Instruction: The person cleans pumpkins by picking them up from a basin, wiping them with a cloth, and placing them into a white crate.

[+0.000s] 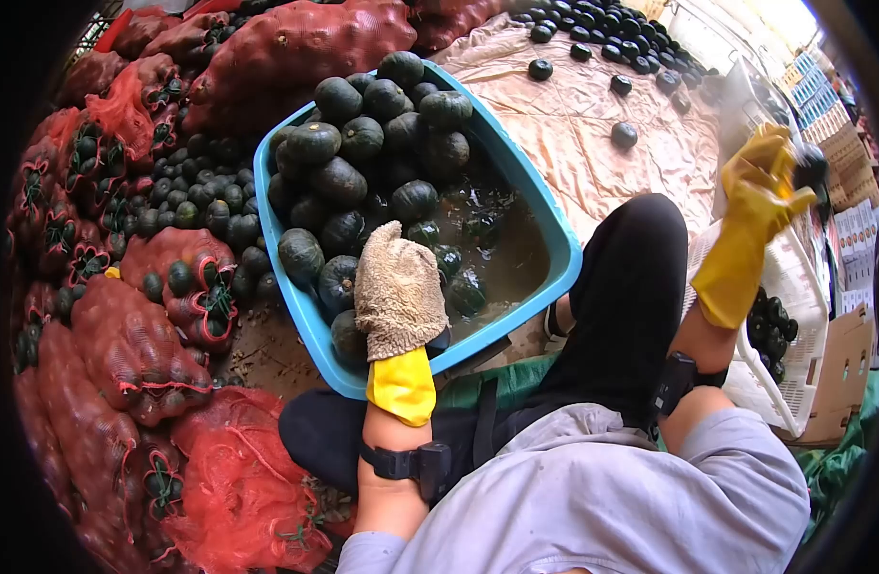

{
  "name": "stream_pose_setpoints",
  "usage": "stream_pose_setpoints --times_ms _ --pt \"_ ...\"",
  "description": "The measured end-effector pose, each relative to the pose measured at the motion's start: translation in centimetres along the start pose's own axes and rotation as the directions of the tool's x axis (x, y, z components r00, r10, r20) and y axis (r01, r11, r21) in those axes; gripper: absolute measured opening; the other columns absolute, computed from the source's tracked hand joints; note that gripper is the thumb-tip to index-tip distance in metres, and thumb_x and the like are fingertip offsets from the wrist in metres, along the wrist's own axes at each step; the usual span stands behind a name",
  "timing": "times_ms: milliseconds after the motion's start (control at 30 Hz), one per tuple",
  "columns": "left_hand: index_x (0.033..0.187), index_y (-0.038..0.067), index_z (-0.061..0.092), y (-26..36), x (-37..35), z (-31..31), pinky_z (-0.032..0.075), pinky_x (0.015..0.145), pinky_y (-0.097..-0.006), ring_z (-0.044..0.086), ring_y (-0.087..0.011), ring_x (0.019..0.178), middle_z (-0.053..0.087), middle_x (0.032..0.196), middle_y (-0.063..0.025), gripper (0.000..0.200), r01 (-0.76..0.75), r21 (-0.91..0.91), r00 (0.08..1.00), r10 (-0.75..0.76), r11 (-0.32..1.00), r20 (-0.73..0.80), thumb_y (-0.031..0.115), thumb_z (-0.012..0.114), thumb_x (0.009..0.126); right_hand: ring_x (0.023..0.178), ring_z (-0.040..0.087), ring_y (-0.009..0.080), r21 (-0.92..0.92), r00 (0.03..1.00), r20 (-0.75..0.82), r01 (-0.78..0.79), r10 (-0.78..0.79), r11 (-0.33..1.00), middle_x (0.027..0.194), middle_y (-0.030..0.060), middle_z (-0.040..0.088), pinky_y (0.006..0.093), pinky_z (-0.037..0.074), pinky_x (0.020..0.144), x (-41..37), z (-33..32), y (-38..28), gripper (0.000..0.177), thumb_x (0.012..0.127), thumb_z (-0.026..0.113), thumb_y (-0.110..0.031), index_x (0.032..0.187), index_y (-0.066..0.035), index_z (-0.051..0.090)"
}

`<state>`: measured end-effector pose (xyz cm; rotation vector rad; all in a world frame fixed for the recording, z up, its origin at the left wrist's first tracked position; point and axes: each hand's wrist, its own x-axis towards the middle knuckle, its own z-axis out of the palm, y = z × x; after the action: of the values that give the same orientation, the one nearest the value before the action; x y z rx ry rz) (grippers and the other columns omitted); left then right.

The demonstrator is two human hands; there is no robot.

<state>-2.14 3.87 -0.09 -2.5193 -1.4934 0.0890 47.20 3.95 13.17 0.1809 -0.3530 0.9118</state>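
My left hand (399, 292) wears a beige terry mitt over a yellow rubber glove. It lies over the near side of a blue tub (564, 258), beside green pumpkins (338, 282). The mitt hides its fingers, so whether it grips anything does not show. My right hand (767, 182), in a yellow rubber glove, is raised at the right with fingers and thumb apart. Just beyond its fingertips is a blurred dark green pumpkin (810, 166), apparently free of the hand. Pumpkins are heaped at the tub's far left; murky water (506, 253) fills its right part.
Red mesh sacks (124, 359) of pumpkins crowd the left, with loose pumpkins (205, 196) between them. Rows of pumpkins (623, 135) sit on a pale sheet (554, 105) at the back. A white crate (803, 364) holding pumpkins and cardboard boxes (841, 373) stand right.
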Motion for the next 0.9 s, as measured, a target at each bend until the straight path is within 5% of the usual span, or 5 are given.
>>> stream_pose_setpoints --times_ms 67,167,333,600,900 --pt "0.107 0.014 0.083 -0.1 0.2 0.9 0.035 0.128 -0.0350 0.071 -0.0187 0.122 0.082 0.107 -0.0066 0.028 0.021 0.022 0.998 -0.023 1.000 0.057 0.032 0.073 0.087 0.123 0.071 0.0370 -0.302 0.945 -0.001 0.311 -0.327 0.901 0.137 0.0265 0.068 0.0491 0.065 0.100 -2.4 2.0 4.0 0.057 0.104 0.074 -0.037 0.144 0.001 0.060" --pt "0.106 0.014 0.083 0.2 0.4 0.2 0.034 0.128 -0.0347 0.072 -0.0181 0.120 0.082 0.106 -0.0069 0.028 0.011 0.057 0.996 -0.016 0.998 0.089 0.032 0.073 0.087 0.105 0.070 0.0146 -0.949 0.931 0.107 -0.009 0.348 0.316 0.129 0.0071 0.074 0.0303 0.054 0.092 -5.0 -3.0 14.1 0.042 0.112 0.053 -0.016 0.150 -0.002 0.061" --pt "0.115 0.012 0.079 0.5 0.1 2.1 0.040 0.123 -0.0346 0.072 -0.0208 0.121 0.081 0.112 -0.0081 0.024 0.191 0.026 0.980 -0.192 0.981 0.048 0.022 0.067 0.097 0.148 0.053 0.0399 -0.514 0.225 -0.439 0.731 0.870 -0.449 0.159 0.0219 0.055 0.0475 0.050 0.119 -16.9 -10.8 26.8 0.077 0.084 0.081 -0.015 0.157 -0.022 0.059" --pt "0.137 0.013 0.064 2.0 1.1 2.2 0.053 0.107 -0.0398 0.072 -0.0281 0.115 0.075 0.125 -0.0101 0.037 0.333 -0.919 0.611 -0.693 -0.212 0.382 0.027 0.070 0.103 0.137 0.063 0.0361 -0.647 -0.015 -0.624 0.571 0.782 -0.505 0.147 0.0207 0.064 0.0446 0.052 0.115 -17.8 -21.8 29.5 0.089 0.078 0.092 -0.021 0.158 -0.015 0.054" --pt "0.129 0.008 0.069 0.1 1.4 1.6 0.057 0.098 -0.0356 0.073 -0.0231 0.107 0.074 0.124 -0.0087 0.030 -0.100 -0.127 0.674 -0.161 -0.987 0.721 0.032 0.063 0.111 0.133 0.064 0.0321 -0.677 0.183 -0.492 -0.696 0.851 -0.241 0.138 0.0162 0.067 0.0496 0.050 0.115 -17.9 -6.6 25.3 0.057 0.091 0.087 -0.012 0.140 -0.010 0.060"
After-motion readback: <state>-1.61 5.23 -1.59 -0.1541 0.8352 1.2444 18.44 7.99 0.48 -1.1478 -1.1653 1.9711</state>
